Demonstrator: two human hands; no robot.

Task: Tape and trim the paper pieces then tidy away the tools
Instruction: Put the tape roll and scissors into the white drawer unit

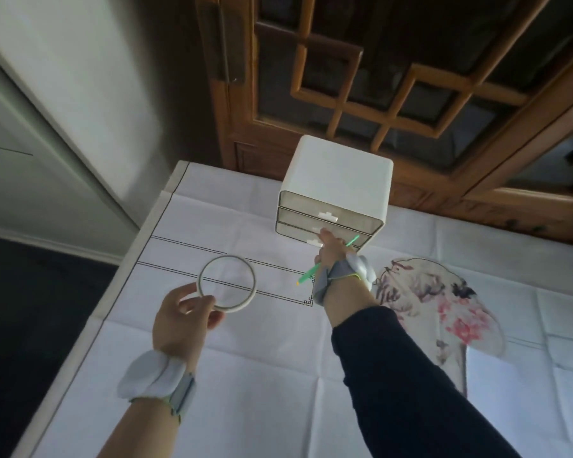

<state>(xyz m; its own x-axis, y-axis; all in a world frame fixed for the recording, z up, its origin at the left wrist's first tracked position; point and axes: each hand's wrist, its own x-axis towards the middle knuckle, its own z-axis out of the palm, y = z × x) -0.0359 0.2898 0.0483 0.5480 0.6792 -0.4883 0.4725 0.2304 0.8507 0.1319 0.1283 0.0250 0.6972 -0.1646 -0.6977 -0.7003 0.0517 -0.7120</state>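
Tape ring [253, 287] pinched by left hand [179, 320]; right hand [329, 254] grips green tool [308, 275], fingers hidden.

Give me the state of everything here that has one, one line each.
Tape roll: held at its rim by the left hand.
Left hand: pinching the tape roll.
Green tool: gripped in the right hand, tip pointing down and left.
Right hand: holding the green tool, fingertips at the lower drawer handles.
Drawer unit: upright on the cloth, all three drawers look closed.
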